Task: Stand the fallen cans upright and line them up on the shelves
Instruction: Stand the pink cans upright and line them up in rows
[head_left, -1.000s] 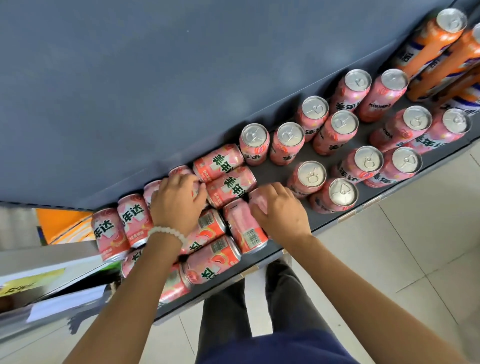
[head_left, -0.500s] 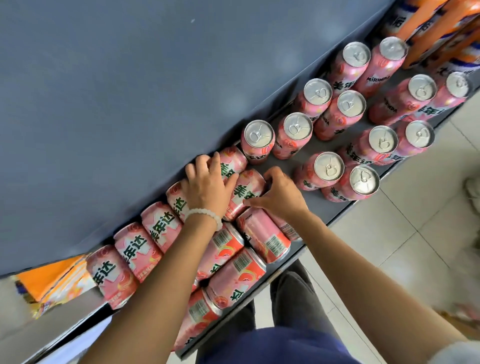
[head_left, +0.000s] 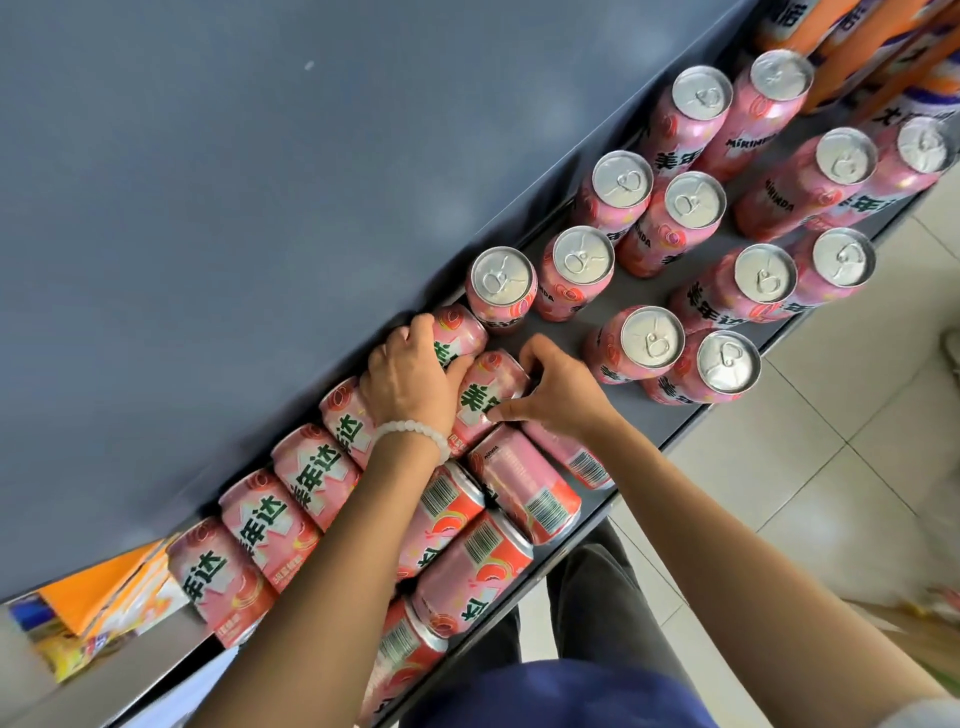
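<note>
Several pink cans lie on their sides at the left of the dark shelf (head_left: 566, 338). Several more stand upright to the right, the nearest being a back-row can (head_left: 501, 287). My left hand (head_left: 410, 376) curls over a fallen can at the back (head_left: 460, 332). My right hand (head_left: 553, 392) grips the fallen can beside it (head_left: 491, 387), fingers over its top end and thumb on its side. Other fallen cans (head_left: 524, 488) lie under my forearms.
Orange cans (head_left: 852, 52) stand at the far right of the shelf. The grey underside of the shelf above (head_left: 260, 208) hangs close over the back row. An orange and yellow package (head_left: 104, 613) lies on the lower left. Tiled floor (head_left: 831, 493) lies beyond the shelf's front edge.
Both hands have moved right along the fallen cans, toward the upright ones. My left hand now covers the rearmost fallen can and my right hand has closed round the one beside it.
</note>
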